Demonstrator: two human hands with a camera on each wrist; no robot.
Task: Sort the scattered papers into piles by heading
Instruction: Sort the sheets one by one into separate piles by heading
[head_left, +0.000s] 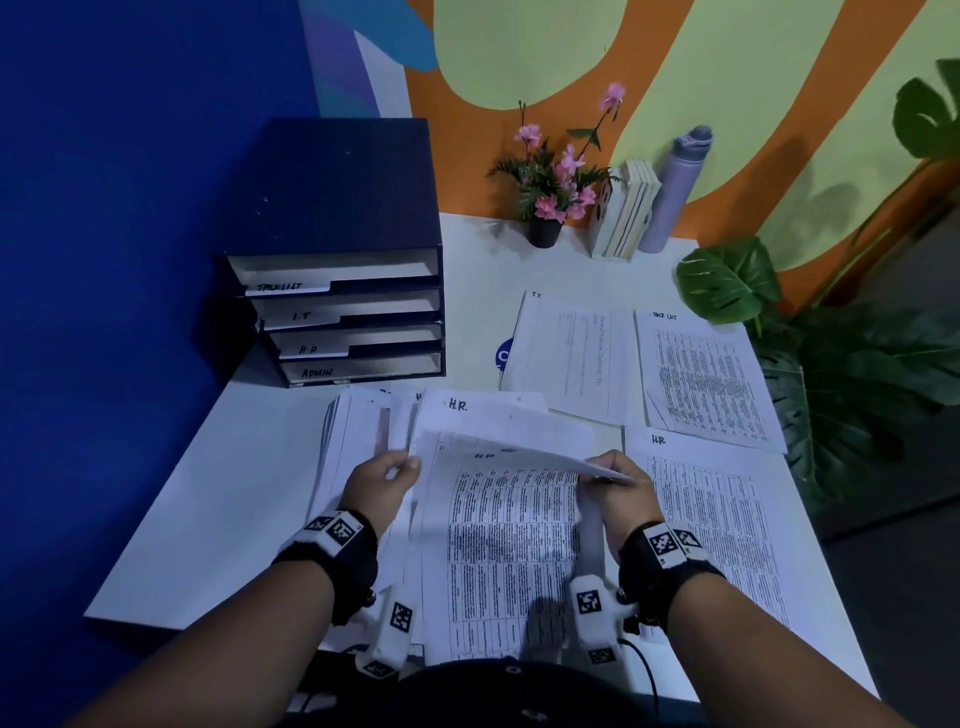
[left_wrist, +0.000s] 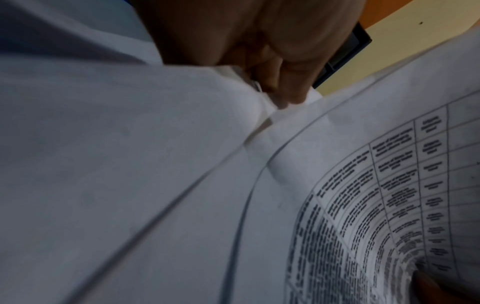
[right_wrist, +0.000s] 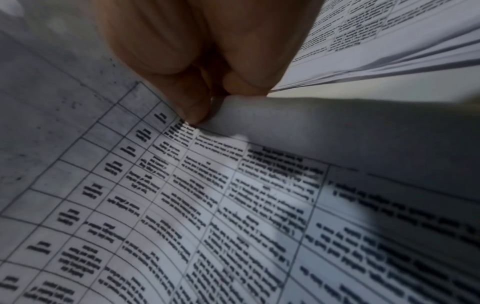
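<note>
Lifted sheet pinched at both side edges: left hand fingers curled on its left edge, right hand fingers clamped on its right. Held over the unsorted stack near the worktop's front edge, long axis running front to back, heading (H.R.) toward the far edge. Matching H.R pile just right of the stack, at the right edge, same orientation. Right hand nearer, so probably a short carry rightward.

The head view looks steeply down over the white rectangular desk. Both wrist views sit very close, sharing the white sheet printed with a black table.
</note>
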